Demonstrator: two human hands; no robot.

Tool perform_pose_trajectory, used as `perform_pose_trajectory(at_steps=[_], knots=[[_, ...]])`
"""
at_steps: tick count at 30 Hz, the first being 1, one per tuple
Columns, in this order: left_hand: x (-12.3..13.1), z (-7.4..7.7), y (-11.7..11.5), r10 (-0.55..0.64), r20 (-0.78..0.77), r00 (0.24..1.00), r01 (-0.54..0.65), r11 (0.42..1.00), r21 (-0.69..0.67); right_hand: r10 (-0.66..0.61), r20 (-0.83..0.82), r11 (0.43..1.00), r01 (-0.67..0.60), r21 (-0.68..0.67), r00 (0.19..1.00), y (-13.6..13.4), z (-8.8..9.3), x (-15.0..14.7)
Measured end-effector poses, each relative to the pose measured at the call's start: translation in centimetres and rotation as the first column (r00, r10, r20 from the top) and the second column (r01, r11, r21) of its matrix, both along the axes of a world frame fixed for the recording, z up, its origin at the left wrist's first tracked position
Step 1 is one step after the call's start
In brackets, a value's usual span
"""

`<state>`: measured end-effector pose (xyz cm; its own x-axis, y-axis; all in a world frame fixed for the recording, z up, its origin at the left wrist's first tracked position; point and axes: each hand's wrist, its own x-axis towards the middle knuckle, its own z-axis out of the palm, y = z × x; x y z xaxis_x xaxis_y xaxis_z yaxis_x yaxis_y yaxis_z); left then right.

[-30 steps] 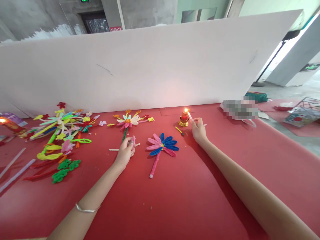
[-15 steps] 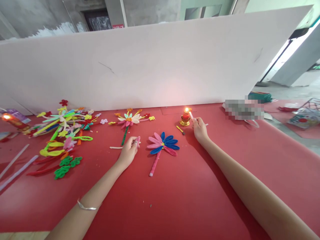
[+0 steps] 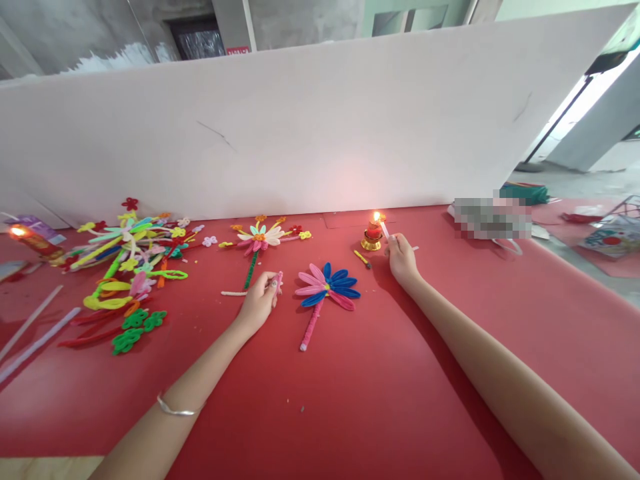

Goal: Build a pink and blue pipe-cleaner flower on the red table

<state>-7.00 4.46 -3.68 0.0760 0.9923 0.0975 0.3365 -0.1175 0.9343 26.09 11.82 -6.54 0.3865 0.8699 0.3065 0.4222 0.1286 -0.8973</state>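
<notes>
My right hand [image 3: 401, 258] is closed around a pale, translucent glue stick [image 3: 385, 231], its tip at the flame of a small red candle [image 3: 373, 231] in a gold holder. In my left hand [image 3: 260, 298], pinched between the fingers, is a small pink pipe-cleaner piece [image 3: 279, 279], partly hidden. Between my hands lies a pipe-cleaner flower [image 3: 327, 288] with pink and blue petals and a pink wrapped stem. Beyond my left hand rests another flower [image 3: 259, 237] with a green stem. A short yellow stub with a dark end [image 3: 363, 259] lies before the candle.
On the left is a pile of colourful pipe-cleaner pieces [image 3: 133, 240], with green clover shapes [image 3: 134, 331] nearer. A second lit candle [image 3: 35, 243] stands at far left, near long pale sticks [image 3: 35, 350]. A white board [image 3: 300, 133] borders the red table [image 3: 380, 400]. A blurred pouch [image 3: 493, 219] lies right.
The view has shifted slightly. My hands keep their holds, with the glue stick still at the candle flame and the pink piece still in my left fingers.
</notes>
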Motion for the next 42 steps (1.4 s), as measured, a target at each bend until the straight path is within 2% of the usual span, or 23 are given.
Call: perform_pose_trajectory(at_steps=[8, 25, 42], knots=[[-0.06, -0.23, 0.08, -0.001, -0.008, 1.0, 0.001, 1.0, 0.019, 0.006, 0.013, 1.0, -0.006, 0.002, 1.0, -0.02, 0.18, -0.03], [0.51, 0.67, -0.44, 0.033, 0.015, 0.999, -0.033, 0.999, -0.031, 0.009, 0.043, 1.0, -0.01, 0.003, 0.999, -0.19, 0.12, 0.01], [0.23, 0.15, -0.25, 0.022, -0.018, 1.0, -0.022, 1.0, 0.001, -0.01, 0.069, 1.0, 0.009, 0.021, 0.998, -0.17, 0.17, 0.03]])
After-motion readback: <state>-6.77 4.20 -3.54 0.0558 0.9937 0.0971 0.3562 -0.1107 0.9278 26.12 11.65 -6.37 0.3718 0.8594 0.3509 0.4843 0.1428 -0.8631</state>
